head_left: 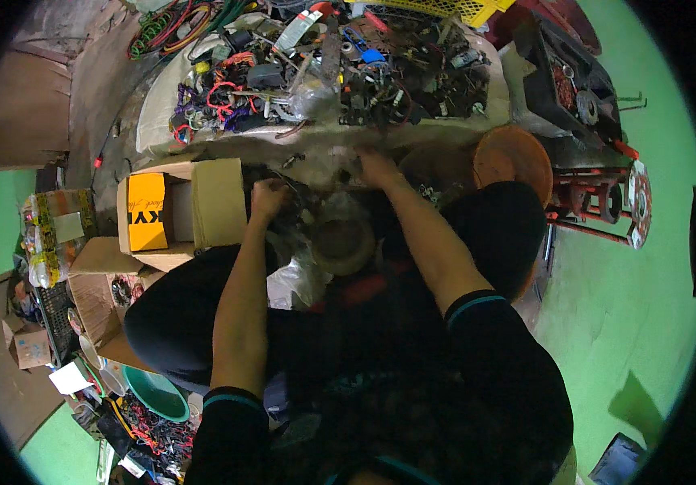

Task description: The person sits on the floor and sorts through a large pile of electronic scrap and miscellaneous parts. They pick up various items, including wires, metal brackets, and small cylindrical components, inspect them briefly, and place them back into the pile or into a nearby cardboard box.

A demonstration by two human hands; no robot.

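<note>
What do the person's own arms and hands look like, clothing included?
The left hand and right hand look ungloved, and the forearms are uncovered. The left sleeve and right sleeve are short and black, each edged with a thin teal stripe. Finer details are too blurred to tell.

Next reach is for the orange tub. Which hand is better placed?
Likely the right hand: it is nearer the tub, which lies on that side. The left hand is farther over, beside the cardboard box.
</note>
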